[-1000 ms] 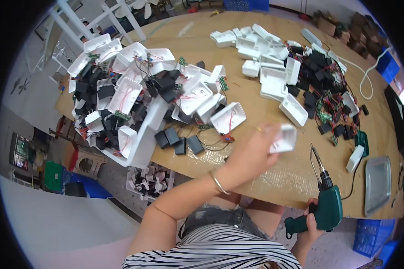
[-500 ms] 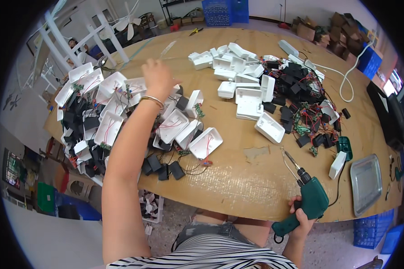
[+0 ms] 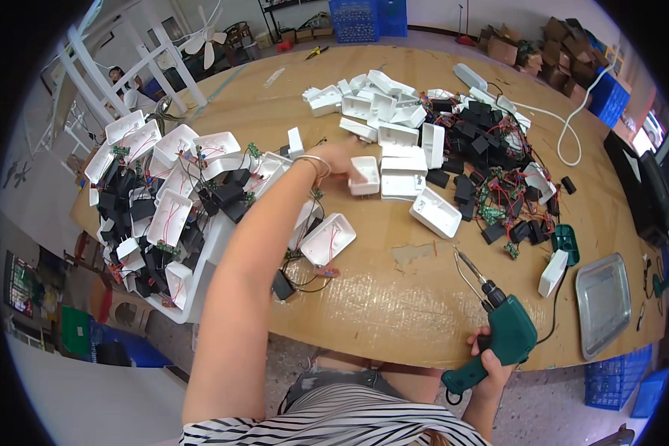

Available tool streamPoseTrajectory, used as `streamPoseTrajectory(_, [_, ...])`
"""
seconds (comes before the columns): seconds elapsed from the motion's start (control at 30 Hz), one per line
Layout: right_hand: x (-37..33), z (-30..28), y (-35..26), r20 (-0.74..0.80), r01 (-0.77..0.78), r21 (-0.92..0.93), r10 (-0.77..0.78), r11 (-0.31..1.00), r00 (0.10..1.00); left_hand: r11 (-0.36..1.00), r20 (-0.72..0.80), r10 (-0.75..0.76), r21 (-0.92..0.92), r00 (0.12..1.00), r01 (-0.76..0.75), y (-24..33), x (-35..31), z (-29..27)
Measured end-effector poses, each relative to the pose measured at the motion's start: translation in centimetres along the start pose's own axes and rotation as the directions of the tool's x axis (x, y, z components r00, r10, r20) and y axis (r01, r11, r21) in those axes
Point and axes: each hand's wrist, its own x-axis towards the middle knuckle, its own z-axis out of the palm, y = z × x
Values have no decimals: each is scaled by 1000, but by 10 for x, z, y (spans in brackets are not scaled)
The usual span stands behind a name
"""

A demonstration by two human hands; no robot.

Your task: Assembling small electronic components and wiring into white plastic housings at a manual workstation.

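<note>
Our left hand (image 3: 340, 157) reaches across the bench (image 3: 394, 297), fingers closing on a white shell (image 3: 364, 175) just right of it; our right hand (image 3: 490, 357) grips the drill (image 3: 498, 334) near the edge.

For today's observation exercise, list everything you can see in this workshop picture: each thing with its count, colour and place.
Wooden table: one, tan, centre.
White plastic shells: many, loose at the far middle.
Wired white shells: many, with black parts, heaped at the left edge.
Black parts with circuit boards: many, far right.
White cable: one, far right.
Metal tray: one, grey, near right edge.
Blue crates: several, on the floor beyond the table.
Green power screwdriver: one, near edge.
Left hand: on a white shell.
Right hand: grips the screwdriver.
</note>
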Motion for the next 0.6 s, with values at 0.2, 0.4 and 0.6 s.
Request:
streamPoseTrajectory(0.2, [-1, 0, 8, 42, -14, -12, 15, 1000, 999, 964, -11, 167, -209, 986, -166, -15, -23, -13])
streamPoseTrajectory(0.4, [-3, -9, 8, 27, 67, 7, -67, 998, 997, 740, -101, 284, -610, 953, -285, 33, -104, 39])
streamPoseTrajectory(0.6, [-2, -14, 4, -26, 166, 83, -164, 983, 986, 875, -299, 441, -65, 846, -479, 28, -170, 147])
